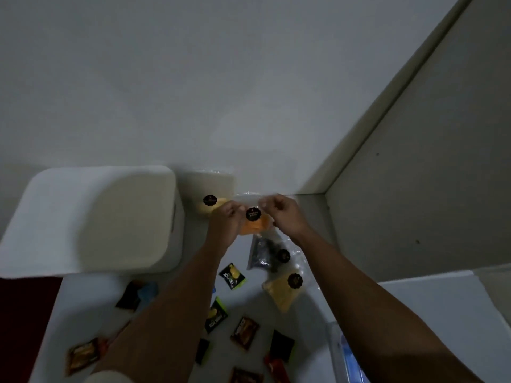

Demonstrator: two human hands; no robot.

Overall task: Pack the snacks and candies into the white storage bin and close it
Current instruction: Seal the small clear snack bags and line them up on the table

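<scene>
White tabletop (312, 322) running up to a plain grey wall, corner at right, dim light.

Item 1: white storage bin (94, 219), standing at the left rear of the tabletop, lid appearing to be sitting on top; whether it is latched cannot be told.

Item 2: clear bag of orange snack (254, 223) with a round black sticker, being held up between both hands just right of the bin. Left hand (225, 221) is pinching its left upper edge, fingers curled; right hand (282, 215) is pinching its right upper edge likewise. Long axis of the bag is running roughly left to right between the hands.

Key relation: the bin is lying to the left of the bag, so the left hand is the nearer one; judged, the lid is needing to come off before anything is going in.

Item 3: pale bag (213, 189) with the same sticker, leaning at the wall between bin and hands, standing closest to the path.

Item 4: dark bag (265, 254) and yellow bag (282, 291), lying under the right forearm.

Item 5: small candy packets (244, 333), black, green and brown, lying scattered near the front edge.

Item 6: clear plastic container (345, 352), at the lower right, partly hidden.
</scene>
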